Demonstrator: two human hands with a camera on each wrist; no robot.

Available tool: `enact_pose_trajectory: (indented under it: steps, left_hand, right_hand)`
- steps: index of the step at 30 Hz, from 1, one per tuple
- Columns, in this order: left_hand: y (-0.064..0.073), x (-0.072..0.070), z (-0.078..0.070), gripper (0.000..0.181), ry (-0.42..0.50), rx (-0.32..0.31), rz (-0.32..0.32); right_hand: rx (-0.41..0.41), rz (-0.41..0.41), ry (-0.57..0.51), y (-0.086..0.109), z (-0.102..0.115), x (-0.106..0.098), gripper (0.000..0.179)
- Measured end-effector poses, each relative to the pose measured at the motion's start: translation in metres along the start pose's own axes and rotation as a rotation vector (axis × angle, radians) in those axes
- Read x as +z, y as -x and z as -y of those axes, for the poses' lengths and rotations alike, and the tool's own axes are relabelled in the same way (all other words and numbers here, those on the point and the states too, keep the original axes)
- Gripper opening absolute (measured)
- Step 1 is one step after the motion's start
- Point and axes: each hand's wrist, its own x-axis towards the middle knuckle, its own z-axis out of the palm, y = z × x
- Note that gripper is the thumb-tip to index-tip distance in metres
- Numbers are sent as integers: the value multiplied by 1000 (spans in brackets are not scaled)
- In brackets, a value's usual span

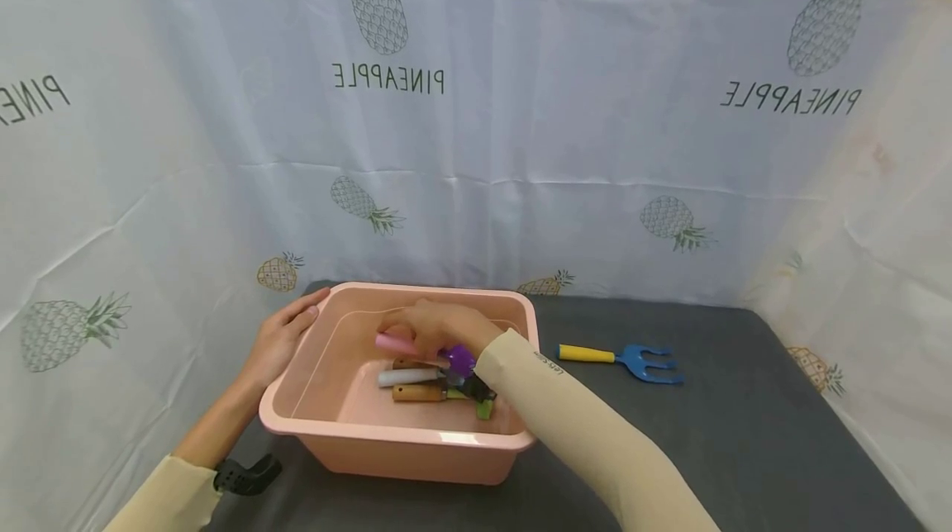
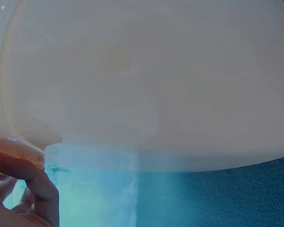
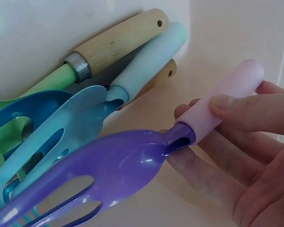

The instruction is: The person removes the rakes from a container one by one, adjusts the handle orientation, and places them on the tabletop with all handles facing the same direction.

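My right hand (image 1: pixel 435 324) reaches inside a pink plastic basin (image 1: pixel 394 431). It pinches the pink handle of a purple garden fork (image 3: pixel 128 158) between thumb and fingers. In the right wrist view, the fork's slotted head overlaps other tools lying below it. These include a light-blue fork (image 3: pixel 87 111) with a pale handle and a green tool with a wooden handle (image 3: pixel 120 40). A second wooden handle (image 3: pixel 168 71) shows partly behind them. At the basin's left rim, my left hand (image 1: pixel 275 346) grips the edge, with its thumb and bent fingers by the rim in the left wrist view.
A blue garden fork (image 1: pixel 645 363) with a yellow handle lies on the dark table (image 1: pixel 714 416), right of the basin. A white pineapple-print curtain (image 1: pixel 483 135) hangs behind the table and along both sides.
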Motion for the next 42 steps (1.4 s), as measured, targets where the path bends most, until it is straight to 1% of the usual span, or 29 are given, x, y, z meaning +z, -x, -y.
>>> enact_pose_trajectory:
  steps: [5,11,14,19,23,25,30,33,39,42]
  left_hand:
    - [-1,1,-1,53,5,0,-6]
    - [0,1,-2,54,-28,9,-1]
    - [0,1,-3,55,-32,13,0]
    - [0,1,-2,55,-27,14,2]
    - [1,2,-2,55,-27,-4,8]
    - [1,2,-2,55,-35,-10,11]
    - [2,1,0,53,-38,2,8]
    - [2,1,0,54,-33,12,4]
    - [2,1,-1,56,-22,10,9]
    - [3,0,-1,57,-18,7,12]
  right_hand:
    - [-8,-19,30,0,0,0,46]
    - [-6,-20,57,1,0,0,42]
    - [-3,-10,33,2,0,-2,49]
    - [13,17,-54,2,0,-9,66]
    - [29,57,-97,3,3,-16,72]
    - [41,56,-102,5,5,-20,74]
    - [62,9,-134,16,17,-36,83]
    - [46,-13,-142,27,24,-50,85]
    - [-35,-75,-65,55,34,-76,83]
    - [-50,-100,-18,68,36,-84,83]
